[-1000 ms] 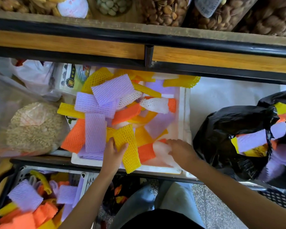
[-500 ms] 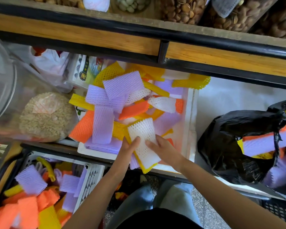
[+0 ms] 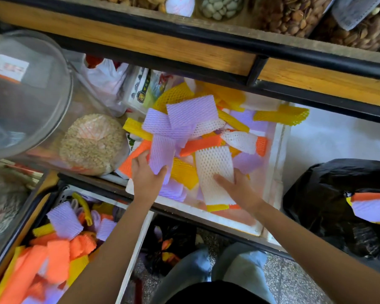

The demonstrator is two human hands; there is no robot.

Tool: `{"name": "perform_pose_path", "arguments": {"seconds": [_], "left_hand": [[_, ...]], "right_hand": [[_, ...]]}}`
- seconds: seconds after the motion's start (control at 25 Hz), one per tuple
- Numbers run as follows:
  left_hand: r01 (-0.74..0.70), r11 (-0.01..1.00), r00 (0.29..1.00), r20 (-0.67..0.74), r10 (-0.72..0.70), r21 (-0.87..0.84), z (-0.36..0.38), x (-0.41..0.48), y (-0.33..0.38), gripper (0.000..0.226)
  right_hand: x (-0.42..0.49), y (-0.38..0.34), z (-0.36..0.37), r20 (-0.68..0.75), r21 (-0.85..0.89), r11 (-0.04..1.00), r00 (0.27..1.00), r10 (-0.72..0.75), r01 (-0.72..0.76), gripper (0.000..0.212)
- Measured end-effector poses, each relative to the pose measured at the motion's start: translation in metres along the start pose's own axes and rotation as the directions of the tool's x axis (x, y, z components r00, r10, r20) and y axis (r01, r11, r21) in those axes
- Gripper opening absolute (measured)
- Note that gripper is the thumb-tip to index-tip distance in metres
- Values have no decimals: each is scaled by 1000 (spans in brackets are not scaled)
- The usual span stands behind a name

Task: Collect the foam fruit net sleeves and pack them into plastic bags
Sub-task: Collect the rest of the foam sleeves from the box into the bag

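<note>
A white foam box (image 3: 274, 163) holds a heap of purple, yellow, orange and white foam net sleeves. My left hand (image 3: 146, 177) pinches the near end of a purple sleeve (image 3: 162, 153) at the heap's left side. My right hand (image 3: 235, 187) grips a small stack with a white sleeve (image 3: 214, 170) on top; yellow and orange edges show beneath it. To the right sits a black plastic bag (image 3: 323, 200) with purple, orange and yellow sleeves showing in its mouth.
A crate (image 3: 138, 238) at lower left holds more sleeves. A clear bag of grain (image 3: 92, 143) and a clear dome lid (image 3: 26, 91) lie left of the box. A wooden shelf rail (image 3: 184, 49) runs above, with nuts behind it. My legs stand below.
My left hand let go of the stack and moved left onto the purple sleeve. My right hand keeps the white-topped stack, now shifted a little right.
</note>
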State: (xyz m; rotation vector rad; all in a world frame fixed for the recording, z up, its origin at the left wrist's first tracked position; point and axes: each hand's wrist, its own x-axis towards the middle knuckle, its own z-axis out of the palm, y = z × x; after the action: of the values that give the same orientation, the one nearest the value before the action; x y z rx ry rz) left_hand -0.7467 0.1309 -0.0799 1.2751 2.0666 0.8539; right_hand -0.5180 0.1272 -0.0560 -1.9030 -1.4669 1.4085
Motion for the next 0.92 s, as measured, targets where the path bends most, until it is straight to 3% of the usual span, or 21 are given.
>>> {"name": "perform_pose_path", "arguments": {"seconds": [0.12,0.24,0.36,0.52,0.68,0.8,0.92], "left_hand": [[57,995,995,74,-63,83,9,20,-16,62],[67,994,993,88,-74,83,12,19,-16,35],[-6,1000,998,58,4,24,19,-7,3,20],[-140,988,978,150,148,-64,43,-53,26,31],[-100,956,963,217,163,-275,47,-78,46,46],[-112,935,935,281,214,-338,37,-84,43,41],[-203,940,893,342,293,-276,23,-73,29,39]], "right_hand": [[2,0,1,-30,-14,1000,1000,7,-8,48],[4,0,3,-59,-88,996,998,20,-25,48],[5,1,3,-110,-155,986,993,39,-56,45],[3,-9,13,-157,-162,987,987,-17,-9,42],[-2,-18,25,-97,-3,985,980,-173,174,34],[0,-20,17,-84,-27,991,988,-133,131,45],[8,-14,12,-127,-1,999,991,-46,46,52]]}}
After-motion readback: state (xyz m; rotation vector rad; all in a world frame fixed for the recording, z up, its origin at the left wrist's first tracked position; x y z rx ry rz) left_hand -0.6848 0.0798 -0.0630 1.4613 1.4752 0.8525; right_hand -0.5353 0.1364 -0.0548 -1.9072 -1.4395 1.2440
